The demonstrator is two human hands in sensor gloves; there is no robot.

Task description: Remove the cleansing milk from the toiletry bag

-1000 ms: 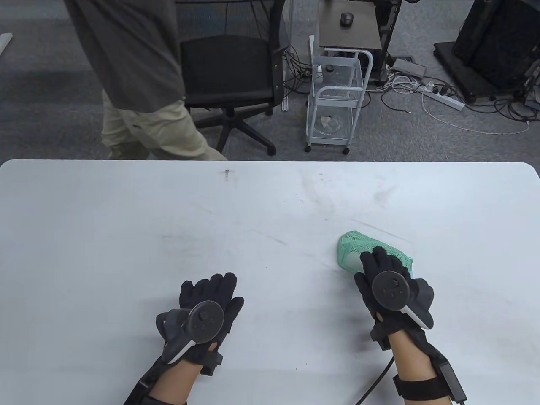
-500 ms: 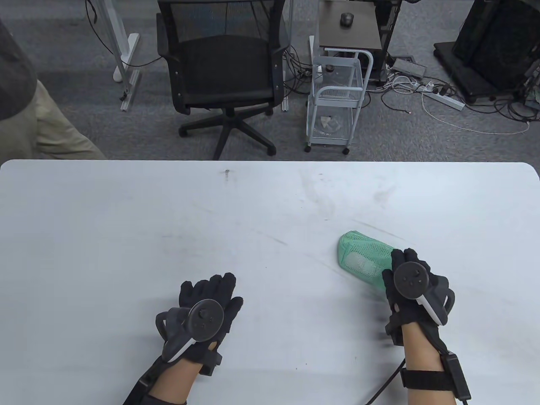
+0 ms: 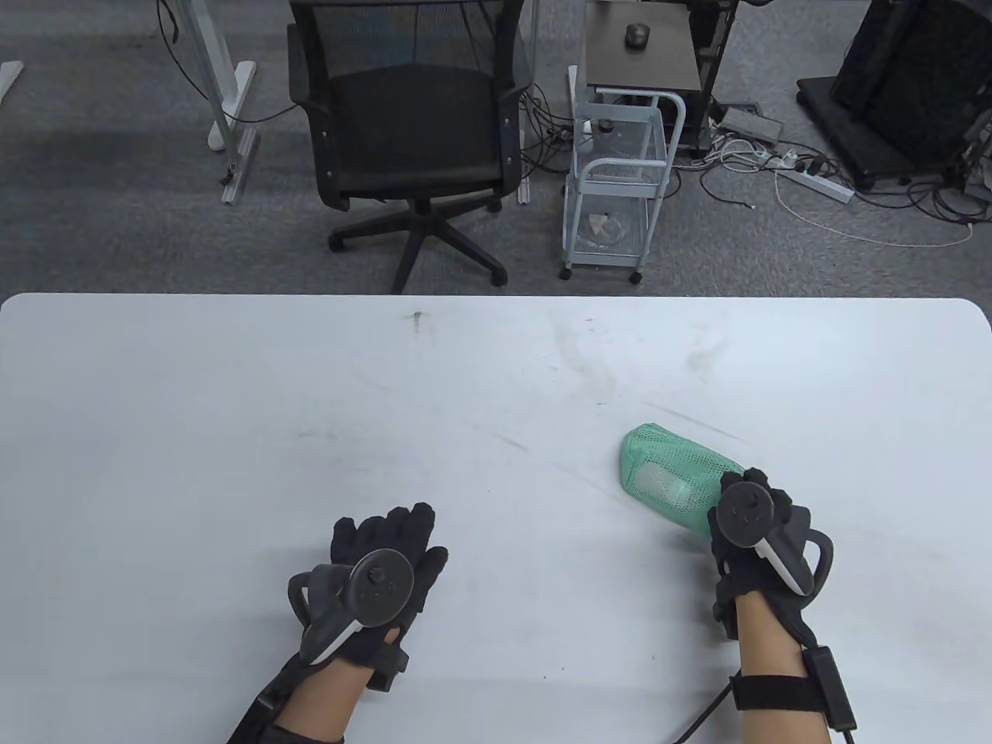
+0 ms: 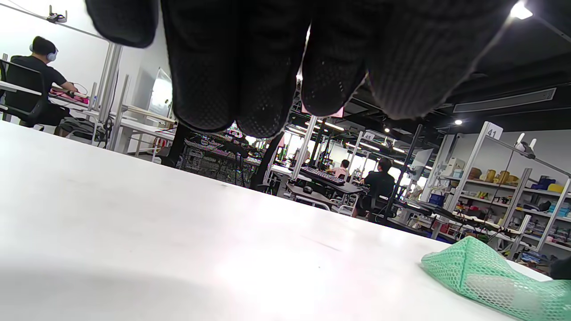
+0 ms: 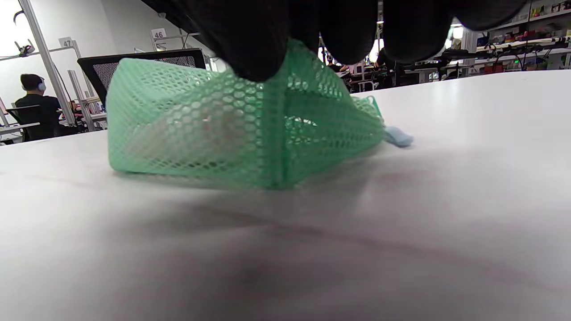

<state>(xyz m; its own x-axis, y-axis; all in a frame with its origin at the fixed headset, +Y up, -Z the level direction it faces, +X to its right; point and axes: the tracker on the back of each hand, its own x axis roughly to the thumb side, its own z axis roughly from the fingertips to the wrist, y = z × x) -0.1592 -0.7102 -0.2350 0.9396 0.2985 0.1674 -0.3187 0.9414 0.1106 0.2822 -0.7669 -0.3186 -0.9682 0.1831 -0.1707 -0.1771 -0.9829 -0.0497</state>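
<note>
A green mesh toiletry bag (image 3: 670, 477) lies on the white table (image 3: 310, 403) at the right. A pale bottle (image 3: 659, 480) shows through the mesh inside it. My right hand (image 3: 748, 515) is at the bag's near right end. In the right wrist view its fingers (image 5: 250, 44) come down on the top ridge of the bag (image 5: 223, 129) and seem to pinch the mesh. My left hand (image 3: 387, 542) rests flat on the table, fingers stretched out, empty, well left of the bag. The left wrist view shows the bag (image 4: 490, 281) at the lower right.
A small light blue tab (image 5: 398, 136) lies at the bag's far end. Beyond the table's far edge stand a black office chair (image 3: 418, 132) and a white wire trolley (image 3: 620, 186) on the carpet.
My right hand slid right and back from on top of the bag to its near right end, uncovering the mesh. A person behind the table walked out to the left. My left hand stayed put.
</note>
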